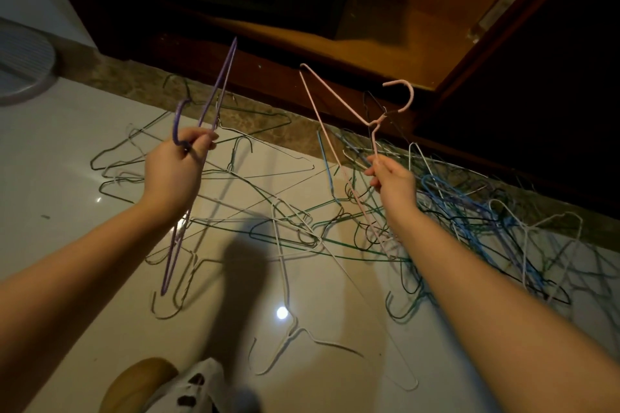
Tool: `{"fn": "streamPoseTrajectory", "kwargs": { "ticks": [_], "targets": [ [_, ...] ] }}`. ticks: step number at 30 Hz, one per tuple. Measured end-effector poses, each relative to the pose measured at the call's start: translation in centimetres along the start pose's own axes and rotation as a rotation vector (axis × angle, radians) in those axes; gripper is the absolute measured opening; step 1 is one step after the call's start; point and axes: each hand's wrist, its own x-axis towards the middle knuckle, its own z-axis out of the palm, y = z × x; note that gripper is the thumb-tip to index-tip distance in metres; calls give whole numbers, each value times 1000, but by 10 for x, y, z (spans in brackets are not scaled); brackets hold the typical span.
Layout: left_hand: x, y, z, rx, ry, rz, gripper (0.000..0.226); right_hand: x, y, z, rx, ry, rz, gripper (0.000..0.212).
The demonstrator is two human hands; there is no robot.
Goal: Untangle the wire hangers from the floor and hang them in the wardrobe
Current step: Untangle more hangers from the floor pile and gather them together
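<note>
Purple hanger gripped in L hand; pink hanger pinched by R hand, above floor tangle.

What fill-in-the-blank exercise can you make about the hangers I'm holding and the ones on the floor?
1. The left hand and the right hand each hold ____ hanger.
2. The purple hanger is in the ____ hand.
3. The pink hanger is in the ____ hand.
4. The densest tangle of hangers on the floor lies on the person's ____ side.
Missing words: one; left; right; right.
</note>
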Motion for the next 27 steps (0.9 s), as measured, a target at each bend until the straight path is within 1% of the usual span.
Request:
{"fn": "streamPoseTrajectory", "kwargs": {
  "ticks": [4,6,9,10,13,15,17,21,27],
  "targets": [
    [-9,9,13,-287,-92,-140,20,-30,-6,13,106,-23,16,19],
    [-16,12,23,-335,-165,-175,20,-48,-5,25,156,-27,35,19],
    [-29,8,36,-332,-305,-214,21,-70,7,42,161,-8,44,17],
    [-33,6,38,-337,-328,-225,23,-76,12,48,151,-1,43,17],
    [-41,5,41,-339,-329,-232,24,-99,29,68,129,1,33,17],
    [-45,9,41,-376,-297,-257,21,-113,38,78,111,-7,36,17],
    [-50,13,41,-412,-298,-269,22,-125,43,84,91,-20,25,20],
    [-57,18,42,-380,-382,-233,33,-139,49,89,15,-77,-4,23],
    [-54,6,40,-365,-437,-287,31,-143,49,89,-86,-149,-126,28]
  ]
}}
